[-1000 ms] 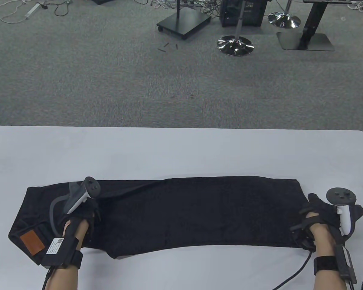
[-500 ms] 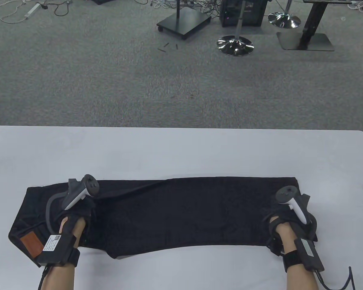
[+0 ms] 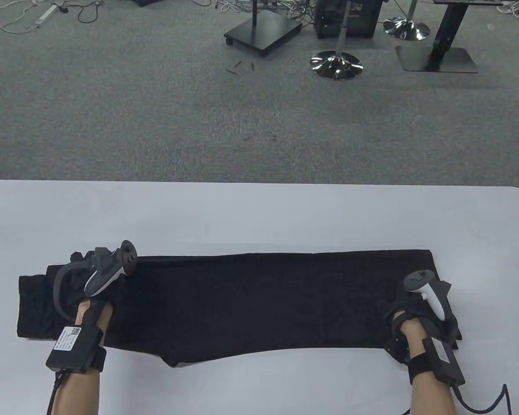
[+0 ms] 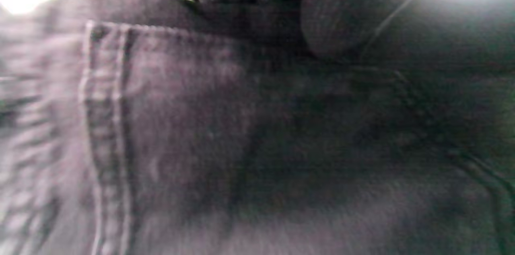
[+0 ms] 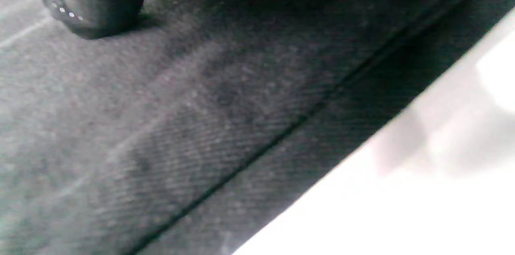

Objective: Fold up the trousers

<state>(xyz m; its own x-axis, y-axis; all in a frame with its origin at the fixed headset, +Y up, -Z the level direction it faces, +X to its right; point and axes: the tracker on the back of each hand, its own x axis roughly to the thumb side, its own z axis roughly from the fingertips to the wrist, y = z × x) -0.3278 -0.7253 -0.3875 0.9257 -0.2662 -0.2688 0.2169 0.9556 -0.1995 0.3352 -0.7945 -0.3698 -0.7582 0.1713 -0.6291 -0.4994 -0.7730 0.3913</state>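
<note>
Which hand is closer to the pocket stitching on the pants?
Left. The left hand rests on the trousers beside the pocket stitching; the right hand is at the far leg end.

White table (image 3: 259,216), grey carpet (image 3: 112,108), chrome stool bases (image 3: 336,65)

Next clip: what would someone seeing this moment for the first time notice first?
A pair of black denim trousers lies stretched in a long band across the near half of the white table. A gloved hand rests at each end: the left hand at that view's left end, the right hand at the right end. Beyond the table, grey carpet holds chrome stool bases.
</note>
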